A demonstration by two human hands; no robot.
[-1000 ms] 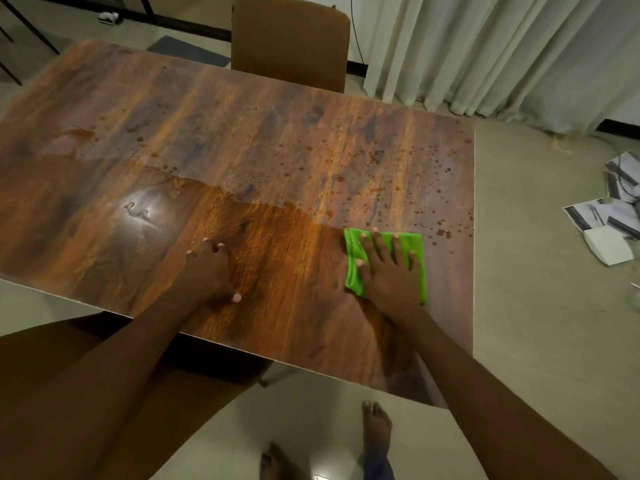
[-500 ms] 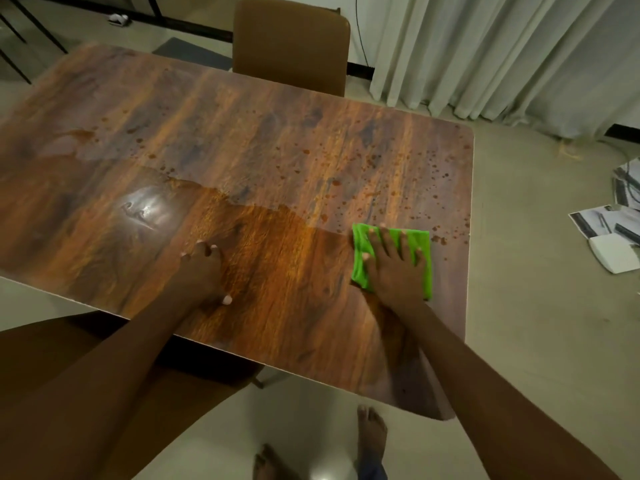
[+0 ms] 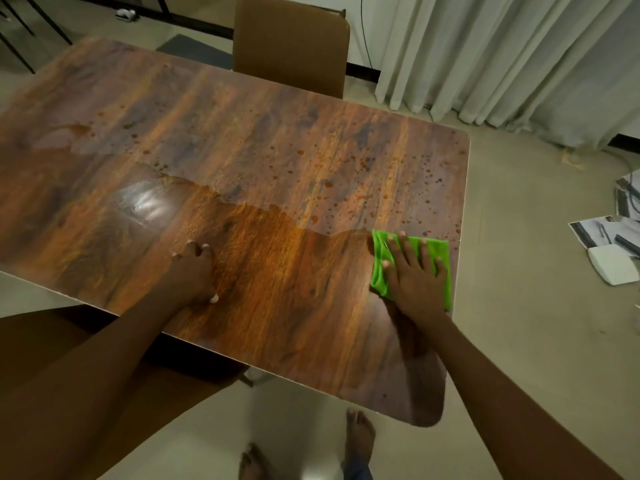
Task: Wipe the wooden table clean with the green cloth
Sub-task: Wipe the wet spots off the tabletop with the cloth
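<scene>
Head view: I'm looking down across the wooden counter (image 3: 277, 140) from its near side, the only angle there is.
Counter's right edge: the green cloth (image 3: 379, 280) is lying almost against it. I'm guessing one more push outward would carry a fold over the side and drop the cloth to the floor.
Reddish spots: they are speckling the counter's far right part (image 3: 363, 161). To my eye, a cloth pressed flat is more likely to be smearing them into streaks than lifting them.
Wet sheen: the counter's near half (image 3: 263, 271) is looking darker and glossy. A leaning palm could be slipping there. Liquid pushed past the edge could be dripping toward the bare feet (image 3: 360, 434) below the counter's near side.
Far left: more spots (image 3: 130, 126) are sitting toward the counter's far left corner. That is a long reach, so they are in danger of getting missed.
Cloth position: it is lying flat on the counter's near right part, directly under the right hand (image 3: 414, 275) and well apart from the left hand (image 3: 192, 275).
Right hand: it is pressing the cloth down with fingers straight and spread, not pinching it. Green is showing past its left and far sides.
Left hand: it is resting on the counter's near middle and holding nothing, bracing the body, I'd say.
</scene>
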